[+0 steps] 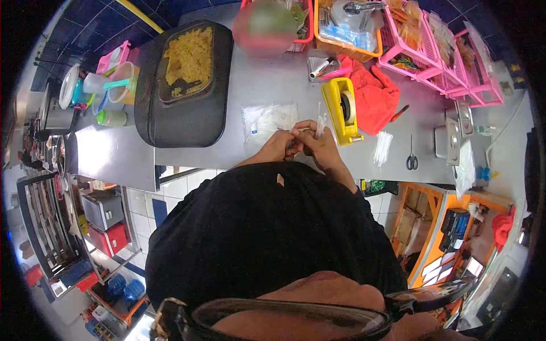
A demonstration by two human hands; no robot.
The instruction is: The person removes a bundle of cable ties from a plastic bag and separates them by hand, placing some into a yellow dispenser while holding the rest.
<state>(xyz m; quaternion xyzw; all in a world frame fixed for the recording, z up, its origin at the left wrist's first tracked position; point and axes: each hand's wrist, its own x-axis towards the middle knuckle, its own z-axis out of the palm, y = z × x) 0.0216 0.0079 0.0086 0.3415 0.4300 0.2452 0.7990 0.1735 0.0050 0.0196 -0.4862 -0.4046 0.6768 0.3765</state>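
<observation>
Close to my body at the counter's front, both hands meet with fingertips together. My left hand [277, 146] is closed in a pinch; whatever lies in its fingers is too small to make out. My right hand [323, 149] is closed too, with a few thin white strips [322, 120] sticking up from between its fingers. Just beyond the left hand lies a clear plastic packet [269, 118] with a small blue mark. A yellow tape dispenser [343, 111] stands right of my right hand. Further right, a bundle of similar white strips [383, 148] lies on the counter.
Scissors [412, 159] and a red cloth [372, 94] lie to the right. A black case [219, 113] bears a tray of yellow-brown food [190, 59] at left. Pink baskets [418, 65] and an orange basket [372, 51] line the back. Plastic tubs [125, 79] stand far left.
</observation>
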